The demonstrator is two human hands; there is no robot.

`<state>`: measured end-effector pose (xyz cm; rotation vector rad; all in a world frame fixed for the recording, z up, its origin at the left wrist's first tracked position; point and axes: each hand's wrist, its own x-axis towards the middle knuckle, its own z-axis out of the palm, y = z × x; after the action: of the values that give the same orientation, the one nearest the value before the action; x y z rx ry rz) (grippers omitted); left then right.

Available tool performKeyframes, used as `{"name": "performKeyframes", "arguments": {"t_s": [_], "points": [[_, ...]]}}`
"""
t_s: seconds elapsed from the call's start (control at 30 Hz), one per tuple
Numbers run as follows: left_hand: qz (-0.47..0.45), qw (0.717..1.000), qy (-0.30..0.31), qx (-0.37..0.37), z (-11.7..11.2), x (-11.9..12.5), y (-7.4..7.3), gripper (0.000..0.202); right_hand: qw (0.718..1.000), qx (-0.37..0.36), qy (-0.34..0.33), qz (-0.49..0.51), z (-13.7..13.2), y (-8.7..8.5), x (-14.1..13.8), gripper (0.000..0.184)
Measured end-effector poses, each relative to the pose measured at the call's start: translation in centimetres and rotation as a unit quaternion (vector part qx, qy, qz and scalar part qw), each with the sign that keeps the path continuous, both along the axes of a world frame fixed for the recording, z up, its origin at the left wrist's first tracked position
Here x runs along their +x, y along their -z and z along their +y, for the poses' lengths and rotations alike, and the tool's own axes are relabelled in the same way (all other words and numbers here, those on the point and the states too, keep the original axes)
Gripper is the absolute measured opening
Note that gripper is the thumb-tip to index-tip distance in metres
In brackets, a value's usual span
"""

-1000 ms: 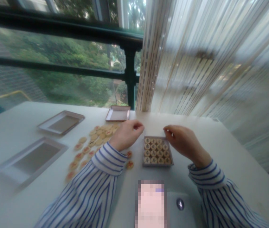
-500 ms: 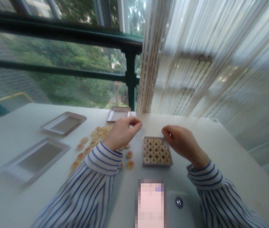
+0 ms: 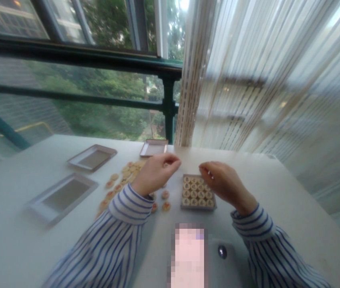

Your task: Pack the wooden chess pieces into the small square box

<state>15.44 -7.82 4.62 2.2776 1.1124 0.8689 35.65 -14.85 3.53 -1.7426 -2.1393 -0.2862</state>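
A small square box (image 3: 198,208) holds rows of round wooden Chinese chess pieces (image 3: 193,194) with dark characters. Just beyond its far right corner, my right hand (image 3: 226,182) hovers with thumb and fingers pinched together. My left hand (image 3: 157,173) is raised over the loose Chinese chess pieces (image 3: 129,171), its fingertips also closed in a pinch toward the right hand. Whatever either pinch holds, if anything, is hidden. Several loose pieces, some with red characters, lie scattered under and beside my left forearm, which covers part of them.
Two shallow trays (image 3: 114,153) (image 3: 34,203) lie on the left of the white table (image 3: 278,188), and a smaller box lid (image 3: 143,154) at the back. A phone (image 3: 189,256), pixelated, and a dark oval object (image 3: 222,252) are in front. Beyond stand a green railing (image 3: 169,104) and a string curtain (image 3: 188,100).
The camera view has shifted slightly. My two pinched hands have come a little closer together, the right one moving left over the box's far edge. The pieces in the box look the same.
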Motion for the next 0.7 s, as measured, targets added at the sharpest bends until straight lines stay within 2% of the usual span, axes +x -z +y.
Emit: {"name": "performKeyframes", "arguments": {"t_s": [0.13,0.4,0.7], "points": [[-0.003,1.000,-0.011,0.004,-0.7,-1.2,0.5,0.028,1.000,-0.005,-0.006,-0.007,-0.2,-0.1,-0.2,0.025],[-0.043,0.996,-0.074,-0.005,-1.4,-4.4,1.7,0.029,1.000,-0.003,-0.019,-0.020,-0.4,0.0,-0.8,0.026],[-0.060,0.990,-0.119,-0.048,-1.3,-8.0,3.8,0.036,0.999,-0.016,-0.042,-0.024,-0.6,0.2,-1.4,0.025]]}}
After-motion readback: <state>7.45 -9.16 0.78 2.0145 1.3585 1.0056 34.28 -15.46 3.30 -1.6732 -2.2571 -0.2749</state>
